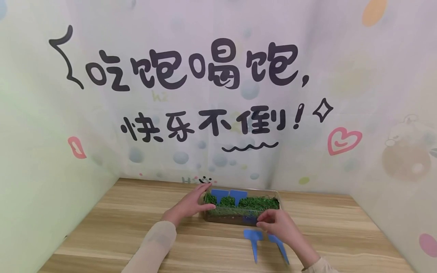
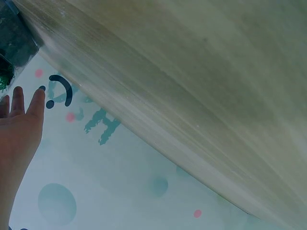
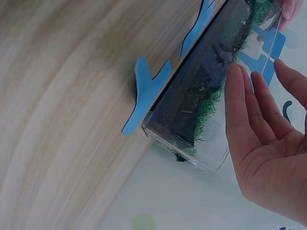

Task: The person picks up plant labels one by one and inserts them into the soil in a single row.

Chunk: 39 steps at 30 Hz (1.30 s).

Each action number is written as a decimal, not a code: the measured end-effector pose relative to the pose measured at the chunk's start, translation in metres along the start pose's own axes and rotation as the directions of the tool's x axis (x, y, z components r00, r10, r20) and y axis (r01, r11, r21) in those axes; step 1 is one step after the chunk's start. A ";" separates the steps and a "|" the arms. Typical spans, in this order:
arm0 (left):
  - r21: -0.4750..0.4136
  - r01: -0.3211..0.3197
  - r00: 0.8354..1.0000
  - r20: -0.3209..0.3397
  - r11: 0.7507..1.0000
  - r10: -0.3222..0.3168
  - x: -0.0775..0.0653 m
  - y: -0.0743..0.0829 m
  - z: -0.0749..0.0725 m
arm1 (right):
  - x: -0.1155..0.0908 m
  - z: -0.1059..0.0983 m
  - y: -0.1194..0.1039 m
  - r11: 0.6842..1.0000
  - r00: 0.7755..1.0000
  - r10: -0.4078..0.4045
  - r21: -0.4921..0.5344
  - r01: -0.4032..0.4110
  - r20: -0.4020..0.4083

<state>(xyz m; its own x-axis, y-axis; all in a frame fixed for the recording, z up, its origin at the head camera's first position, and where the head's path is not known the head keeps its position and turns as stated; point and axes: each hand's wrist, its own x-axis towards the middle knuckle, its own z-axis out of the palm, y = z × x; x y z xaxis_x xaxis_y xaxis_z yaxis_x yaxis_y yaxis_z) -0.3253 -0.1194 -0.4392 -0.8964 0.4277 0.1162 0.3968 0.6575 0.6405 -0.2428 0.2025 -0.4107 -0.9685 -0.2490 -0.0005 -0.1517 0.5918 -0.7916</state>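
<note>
A clear box (image 1: 225,218) holds dark soil and green grass (image 1: 261,203). Two blue T-shaped plant labels stand in its left half, one at the left (image 1: 219,194) and another beside it (image 1: 238,195). My left hand (image 1: 187,204) touches the box's left end, thumb toward the front and fingers toward the back corner. At the front right of the box is my right hand (image 1: 281,225), its fingers loosely bent and nothing in it in the right wrist view. Two more blue labels lie on the table, a left one (image 1: 253,236) and a right one (image 1: 280,248) partly beneath that hand.
The wooden table (image 1: 119,227) meets a printed wall sheet (image 1: 211,163) just behind the box. Side sheets rise at left (image 1: 34,151) and right (image 1: 385,151). A blue patch shows low on the box's front wall.
</note>
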 end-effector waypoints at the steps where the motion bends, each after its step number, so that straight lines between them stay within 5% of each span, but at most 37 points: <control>1: -0.001 -0.002 1.000 -0.002 1.000 0.002 0.000 0.000 0.000 | 0.000 0.000 0.000 1.000 1.000 0.001 0.000 -0.001 0.004; 23: -0.005 0.006 1.000 -0.009 1.000 -0.006 0.000 0.001 0.000 | -0.001 0.007 0.005 0.988 0.999 0.038 -0.154 -0.033 0.034; 39: -0.016 0.026 1.000 -0.008 1.000 -0.026 0.000 0.001 0.001 | -0.005 0.029 -0.008 0.881 0.995 0.086 -0.470 -0.058 0.039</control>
<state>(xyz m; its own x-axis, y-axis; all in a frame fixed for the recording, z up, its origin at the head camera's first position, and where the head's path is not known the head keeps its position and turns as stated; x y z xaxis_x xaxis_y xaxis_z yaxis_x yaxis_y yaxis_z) -0.3244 -0.1177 -0.4393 -0.9080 0.4053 0.1056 0.3702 0.6585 0.6552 -0.2316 0.1770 -0.4224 -0.9695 -0.2267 -0.0929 -0.1702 0.8961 -0.4099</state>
